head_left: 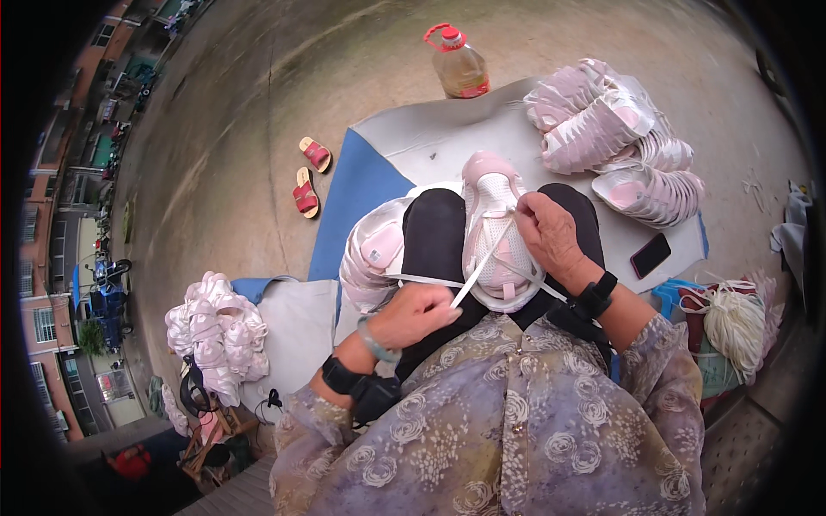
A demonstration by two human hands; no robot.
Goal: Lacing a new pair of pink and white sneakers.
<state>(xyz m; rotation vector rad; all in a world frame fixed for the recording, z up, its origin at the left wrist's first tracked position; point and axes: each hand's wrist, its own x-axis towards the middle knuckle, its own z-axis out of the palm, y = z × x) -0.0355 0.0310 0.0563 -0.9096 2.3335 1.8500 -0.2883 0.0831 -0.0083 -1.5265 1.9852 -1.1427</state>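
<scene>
Between my knees rests a pink and white shoe upper [494, 191], toe pointing away from me. A white shoelace [478, 268] runs from its eyelet area toward my body. My left hand [419, 313] is closed around one length of that lace, left of the upper's heel end. At the upper's right edge, my right hand [551, 230] pinches the lace near the eyelets; the fingertips partly hide it. Close to my left knee lies a stack of similar uppers [376, 249].
Nested uppers [602, 125] are piled at the far right, with a black phone [651, 255] nearer me. A bundle of white laces [736, 331] sits at right. More uppers [219, 335] heap at left. Beyond the grey and blue sheet [361, 185] stand an oil jug [462, 70] and red slippers [306, 194].
</scene>
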